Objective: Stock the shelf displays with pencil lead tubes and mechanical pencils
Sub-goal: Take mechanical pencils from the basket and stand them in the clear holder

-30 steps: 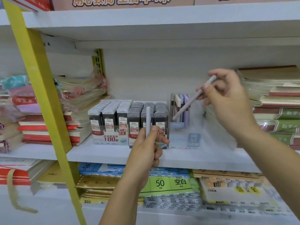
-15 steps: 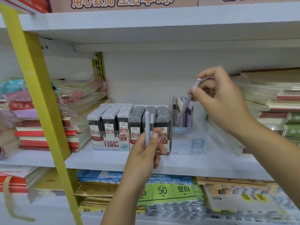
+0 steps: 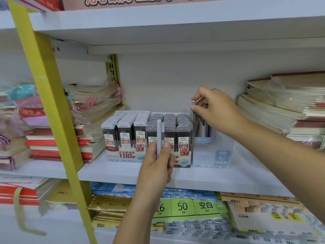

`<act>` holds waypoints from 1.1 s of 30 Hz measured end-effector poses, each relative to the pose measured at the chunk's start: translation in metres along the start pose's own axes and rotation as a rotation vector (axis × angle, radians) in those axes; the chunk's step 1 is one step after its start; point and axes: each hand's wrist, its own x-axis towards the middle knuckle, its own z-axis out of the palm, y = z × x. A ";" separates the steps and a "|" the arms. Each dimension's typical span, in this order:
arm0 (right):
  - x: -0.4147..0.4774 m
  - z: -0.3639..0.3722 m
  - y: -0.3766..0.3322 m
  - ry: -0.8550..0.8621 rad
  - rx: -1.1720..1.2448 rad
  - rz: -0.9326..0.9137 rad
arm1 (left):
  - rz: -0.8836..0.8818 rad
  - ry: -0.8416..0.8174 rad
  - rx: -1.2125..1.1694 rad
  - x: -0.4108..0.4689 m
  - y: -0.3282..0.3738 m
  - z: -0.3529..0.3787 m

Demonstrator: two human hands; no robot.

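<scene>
Since half a second ago your right hand (image 3: pixel 217 110) has dropped lower and swung its mechanical pencil (image 3: pixel 193 103) from slanted to near upright. The camera has also closed in on the shelf (image 3: pixel 123 171).

Right fingers (image 3: pixel 195 98): index and thumb pinch the pencil's cap end. The barrel runs straight down from them into the clear acrylic display box (image 3: pixel 211 155), at its left wall. I can't tell whether the tip has bottomed out. More pencils stand just below the palm, mostly hidden by it.

Left hand (image 3: pixel 157 166): closed round two spare mechanical pencils (image 3: pixel 159 132), held upright, with the thumb pressing them against the fingers. They stick up above the fingers, in front of the lead tube trays.

Lead tubes (image 3: pixel 133 124): both trays look full. They sit between the two hands, left of the right fingers and touching the acrylic box.

Step, as I read it: pencil stocking, mid-insert, with two left to go.

Next:
- Seat this pencil fully, then let go of the cap without dragging it back out.
- Move the right fingers across to the left hand and take one spare by its top.
- Keep the spare vertical on entry. The gap beside the standing pencils looks tight, and a tilted tip could knock them over.
</scene>
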 end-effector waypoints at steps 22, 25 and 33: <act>-0.003 0.009 0.014 0.005 -0.391 0.100 | 0.041 -0.054 0.056 0.000 0.001 -0.002; -0.026 0.003 -0.005 0.210 -0.197 -0.002 | 0.059 -0.088 0.061 -0.001 0.002 0.000; -0.066 0.003 -0.058 -0.170 0.730 0.256 | 0.075 -0.239 0.000 -0.003 0.003 0.010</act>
